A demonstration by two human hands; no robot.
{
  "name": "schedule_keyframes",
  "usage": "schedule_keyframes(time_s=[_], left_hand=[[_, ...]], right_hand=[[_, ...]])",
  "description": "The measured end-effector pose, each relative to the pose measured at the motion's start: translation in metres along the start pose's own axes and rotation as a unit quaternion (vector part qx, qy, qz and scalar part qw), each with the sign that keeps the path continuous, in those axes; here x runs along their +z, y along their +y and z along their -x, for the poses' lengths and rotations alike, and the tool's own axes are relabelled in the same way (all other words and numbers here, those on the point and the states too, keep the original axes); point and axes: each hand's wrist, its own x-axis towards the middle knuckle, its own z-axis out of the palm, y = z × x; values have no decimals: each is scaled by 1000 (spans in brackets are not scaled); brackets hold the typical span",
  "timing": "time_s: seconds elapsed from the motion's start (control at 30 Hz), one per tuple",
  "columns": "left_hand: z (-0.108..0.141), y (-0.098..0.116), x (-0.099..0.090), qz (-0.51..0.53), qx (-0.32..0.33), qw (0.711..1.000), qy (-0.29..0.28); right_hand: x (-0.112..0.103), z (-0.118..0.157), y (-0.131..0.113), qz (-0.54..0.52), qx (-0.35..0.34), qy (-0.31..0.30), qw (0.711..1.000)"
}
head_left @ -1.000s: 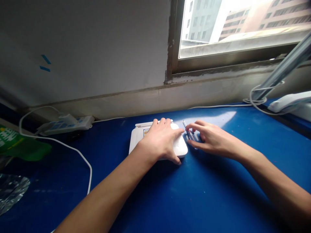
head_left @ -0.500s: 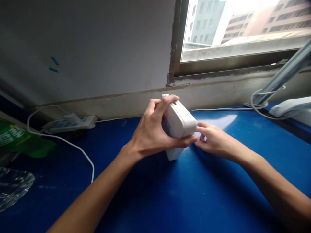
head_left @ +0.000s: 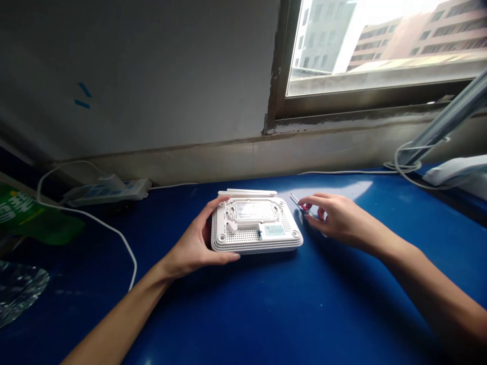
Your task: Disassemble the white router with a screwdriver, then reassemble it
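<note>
A white router (head_left: pixel 251 235) lies on the blue table with its vented underside up, showing labels and round feet at the corners. Its folded antennas (head_left: pixel 247 193) run along the far edge. My left hand (head_left: pixel 198 241) grips the router's left end, thumb along the near side and fingers at the far corner. To the right of the router, my right hand (head_left: pixel 331 215) has its fingertips closed around a small screwdriver (head_left: pixel 296 199). The screwdriver's metal shaft points up and left, with a bit of red by the fingers; the hand covers much of its handle.
At the back left sits a white power strip (head_left: pixel 129 189) with a plug, and a white cable (head_left: pixel 102 220) loops toward the front. A green bottle (head_left: pixel 34 218) and clear plastic (head_left: pixel 23 289) lie far left. A metal pole (head_left: pixel 437 126) with coiled cable rises at the right.
The router has gone from being held up on its side to lying flat, underside up. My left hand came down and left with it. My right hand is now apart from it, and the screwdriver shows.
</note>
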Motion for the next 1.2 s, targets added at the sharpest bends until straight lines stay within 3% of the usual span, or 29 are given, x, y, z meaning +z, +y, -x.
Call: schedule_keyframes(time_s=[0.1,0.17,0.27,0.5,0.63,0.97,1.1,1.2], left_hand=[[4,-2,-2,-14,-46,999,-15],[5,0,-1,-68,-53,996,6],[4,3,0,-155,-34,987,40],[12,2,-11,-343,1,939,34],[14,3,-13,-359,-15,933,15],[18,7,-14,-392,-1,920,-4],[19,12,-16,-394,-41,918,-32],[20,18,-14,-407,-75,910,-20]], right_hand=[[1,1,5,3,-2,-4,1000],[1,0,6,2,-5,-6,1000],[-2,0,5,0,-10,-8,1000],[-15,3,6,-53,-17,-47,997],[-12,2,6,-56,-21,-52,997],[-11,-2,7,-128,-9,10,992],[-10,-2,6,-205,18,25,978],[-10,-3,1,-225,20,45,973]])
